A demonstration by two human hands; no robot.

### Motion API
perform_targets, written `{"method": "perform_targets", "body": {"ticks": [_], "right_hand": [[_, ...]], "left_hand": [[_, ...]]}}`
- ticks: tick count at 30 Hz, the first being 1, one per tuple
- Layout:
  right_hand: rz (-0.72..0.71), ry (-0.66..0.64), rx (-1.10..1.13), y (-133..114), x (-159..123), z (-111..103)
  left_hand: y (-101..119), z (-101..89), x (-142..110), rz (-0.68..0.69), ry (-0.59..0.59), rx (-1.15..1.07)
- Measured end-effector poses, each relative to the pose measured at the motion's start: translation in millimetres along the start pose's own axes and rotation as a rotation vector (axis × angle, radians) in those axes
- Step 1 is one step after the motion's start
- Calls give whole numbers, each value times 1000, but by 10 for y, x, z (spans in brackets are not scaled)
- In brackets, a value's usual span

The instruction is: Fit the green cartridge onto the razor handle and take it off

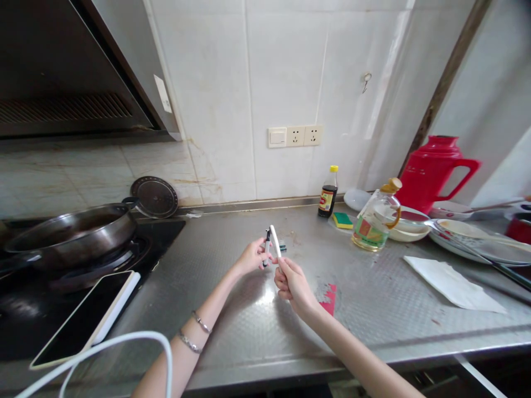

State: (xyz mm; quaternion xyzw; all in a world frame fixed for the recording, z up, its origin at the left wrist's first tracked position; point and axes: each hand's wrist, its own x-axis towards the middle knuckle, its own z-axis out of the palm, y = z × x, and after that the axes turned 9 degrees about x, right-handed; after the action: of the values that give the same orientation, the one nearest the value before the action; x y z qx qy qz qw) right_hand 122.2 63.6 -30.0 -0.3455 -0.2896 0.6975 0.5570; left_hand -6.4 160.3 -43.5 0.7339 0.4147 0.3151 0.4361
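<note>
My two hands meet above the middle of a steel counter (257,326). My right hand (292,281) is closed round the lower end of a slim white handle (274,241) that stands upright. My left hand (253,256) pinches a small dark part (267,243) pressed against that handle, with a bit of dark green showing just behind it. Whether the dark part and the white handle are one tool I cannot tell. Two thin bracelets sit on my left wrist.
A wok (70,232) sits on the black hob at left, a tablet (89,315) leaning by it with a white cable in front. Right: soy sauce bottle (328,193), sponge (342,220), oil jug (376,221), plates (477,240), red thermos (431,171), white cloth (450,282).
</note>
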Motion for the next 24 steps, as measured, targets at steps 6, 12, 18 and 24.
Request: {"method": "perform_targets", "body": {"ticks": [6,12,18,24], "right_hand": [[9,18,35,60,-56,-6],[-17,-3,35,-43,-10,11],[10,24,22,70,-5,-25],[3,9,22,36,-17,5]], "left_hand": [[-42,0,21,-20,46,51],[-23,2,17,-30,57,56],[-69,-17,21,-17,57,67],[-57,-29,29,-45,53,51]]}}
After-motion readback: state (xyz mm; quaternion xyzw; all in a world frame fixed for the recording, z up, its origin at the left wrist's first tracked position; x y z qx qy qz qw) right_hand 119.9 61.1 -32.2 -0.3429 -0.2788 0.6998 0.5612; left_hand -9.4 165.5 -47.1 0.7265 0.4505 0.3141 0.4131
